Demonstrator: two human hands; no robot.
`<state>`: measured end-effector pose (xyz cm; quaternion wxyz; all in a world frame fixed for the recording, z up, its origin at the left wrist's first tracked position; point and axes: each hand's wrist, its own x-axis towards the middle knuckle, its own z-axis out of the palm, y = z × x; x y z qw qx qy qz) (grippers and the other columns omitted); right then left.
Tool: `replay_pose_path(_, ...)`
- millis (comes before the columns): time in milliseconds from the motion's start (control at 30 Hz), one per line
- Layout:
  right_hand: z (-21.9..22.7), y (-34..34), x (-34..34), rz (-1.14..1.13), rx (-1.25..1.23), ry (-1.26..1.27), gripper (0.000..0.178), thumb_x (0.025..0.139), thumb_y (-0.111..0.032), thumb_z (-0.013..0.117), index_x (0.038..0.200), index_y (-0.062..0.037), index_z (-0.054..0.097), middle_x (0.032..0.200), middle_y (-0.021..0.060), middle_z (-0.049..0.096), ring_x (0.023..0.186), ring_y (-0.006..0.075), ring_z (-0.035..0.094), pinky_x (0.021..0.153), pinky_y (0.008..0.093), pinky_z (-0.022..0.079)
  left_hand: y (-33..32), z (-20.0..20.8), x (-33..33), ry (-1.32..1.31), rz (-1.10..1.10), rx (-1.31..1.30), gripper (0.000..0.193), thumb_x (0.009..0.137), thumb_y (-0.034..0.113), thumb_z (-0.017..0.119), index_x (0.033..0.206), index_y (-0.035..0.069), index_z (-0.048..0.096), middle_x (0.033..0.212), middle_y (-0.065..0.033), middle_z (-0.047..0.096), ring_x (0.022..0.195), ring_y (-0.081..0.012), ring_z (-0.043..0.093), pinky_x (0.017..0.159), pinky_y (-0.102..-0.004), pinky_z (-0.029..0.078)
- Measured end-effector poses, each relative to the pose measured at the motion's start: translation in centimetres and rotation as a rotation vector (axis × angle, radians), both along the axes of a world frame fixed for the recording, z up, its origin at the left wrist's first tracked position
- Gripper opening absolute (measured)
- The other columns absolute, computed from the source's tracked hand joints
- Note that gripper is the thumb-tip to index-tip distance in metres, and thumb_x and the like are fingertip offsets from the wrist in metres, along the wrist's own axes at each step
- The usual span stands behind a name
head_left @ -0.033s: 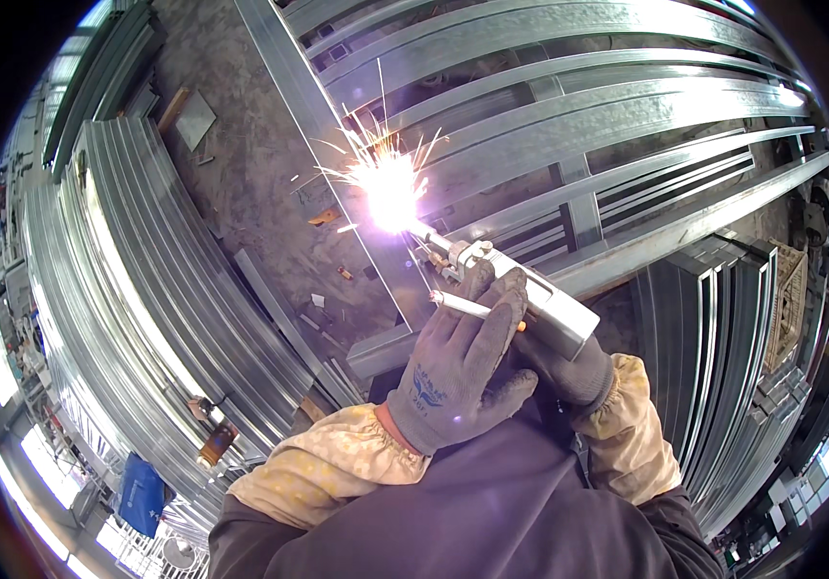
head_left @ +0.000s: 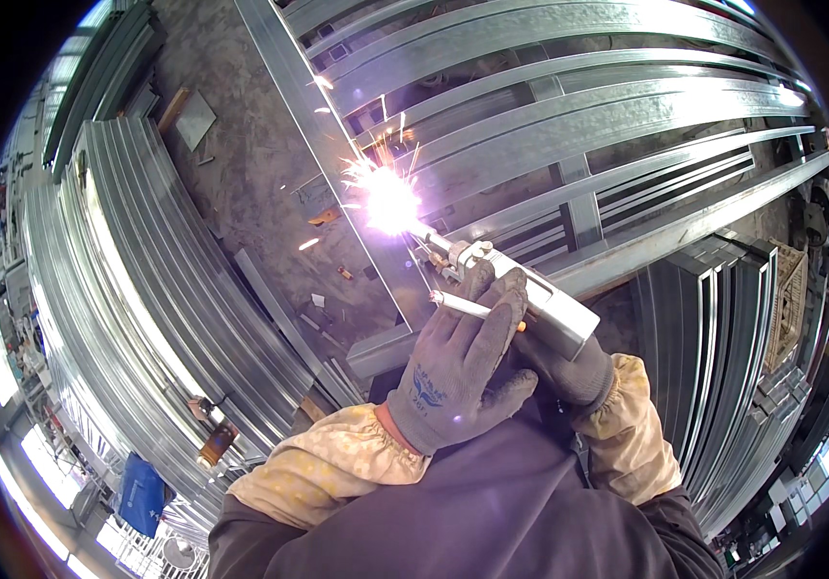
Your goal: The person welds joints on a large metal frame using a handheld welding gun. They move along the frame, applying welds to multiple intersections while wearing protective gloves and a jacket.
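Note:
A boxy silver-white welding torch (head_left: 552, 307) points up and left, its nozzle at a steel bar (head_left: 310, 108) of a metal frame. Glare and sparks (head_left: 391, 205) burst at the tip and hide the joint. My right hand (head_left: 583, 376), in a grey glove, grips the torch from below; its fingers are mostly hidden. My left hand (head_left: 455, 376), also gloved, pinches a white cigarette (head_left: 460, 306) between its fingers. Its fingertips rest by the torch's front part, and its thumb stands apart.
Long parallel steel tubes (head_left: 617, 106) join the frame on the right. Corrugated metal profiles (head_left: 135, 289) are stacked at the left, with more square tubes (head_left: 714, 338) at the right. A yellow-orange tool (head_left: 323, 216) and scraps lie on the floor.
The glare has shrunk a little and the sparks fly in a different pattern, some farther up along the bar. Both hands and the torch keep their places.

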<state>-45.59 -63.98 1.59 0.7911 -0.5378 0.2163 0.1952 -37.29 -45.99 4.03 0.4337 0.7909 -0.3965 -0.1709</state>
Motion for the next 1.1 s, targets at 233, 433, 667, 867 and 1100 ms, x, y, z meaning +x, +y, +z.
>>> replay_pose_path(233,-0.1,-0.2,-0.4,0.071,-0.107,-0.062,0.055,0.095,-0.003,0.066,0.147,0.0010,0.047,0.148,0.0174,0.050,0.135,0.0253,0.052,0.112,0.0372,0.044,0.1,0.0,-0.2,0.005,-0.008,-0.006,0.089,0.083,0.027,0.077,0.154,0.000,0.031,0.153,-0.0235,0.043,0.142,-0.0497,0.039,0.114,-0.0608,0.035)
replay_pose_path(433,0.2,-0.2,-0.3,0.071,-0.104,-0.043,0.056,0.095,-0.003,0.065,0.148,0.0010,0.045,0.148,0.0176,0.050,0.135,0.0248,0.052,0.112,0.0371,0.044,0.2,-0.3,-0.5,0.022,-0.003,-0.025,0.089,0.083,0.027,0.077,0.154,-0.001,0.031,0.153,-0.0249,0.043,0.143,-0.0498,0.038,0.114,-0.0607,0.036)
replay_pose_path(667,0.3,0.0,-0.8,0.003,-0.010,-0.015,0.056,0.096,-0.002,0.064,0.148,0.0011,0.045,0.147,0.0184,0.050,0.136,0.0257,0.051,0.113,0.0384,0.043,0.4,-0.9,-1.0,0.002,-0.003,-0.067,0.089,0.083,0.028,0.077,0.154,-0.001,0.031,0.153,-0.0252,0.043,0.142,-0.0502,0.039,0.113,-0.0606,0.036)
replay_pose_path(867,0.0,-0.4,-0.9,0.155,-0.188,-0.146,0.054,0.097,-0.003,0.061,0.148,0.0002,0.046,0.148,0.0193,0.049,0.139,0.0298,0.048,0.115,0.0409,0.040,0.5,-0.6,-1.2,0.025,-0.005,-0.042,0.088,0.084,0.029,0.076,0.154,-0.001,0.032,0.153,-0.0251,0.043,0.142,-0.0505,0.039,0.113,-0.0613,0.035)
replay_pose_path(1100,0.6,-0.3,-1.1,0.106,-0.165,-0.151,0.055,0.095,-0.001,0.061,0.148,0.0002,0.045,0.151,0.0196,0.045,0.140,0.0303,0.046,0.116,0.0409,0.039,0.4,0.4,-0.8,0.046,-0.049,0.054,0.088,0.084,0.029,0.076,0.153,-0.003,0.032,0.153,-0.0252,0.043,0.142,-0.0506,0.038,0.114,-0.0617,0.034)
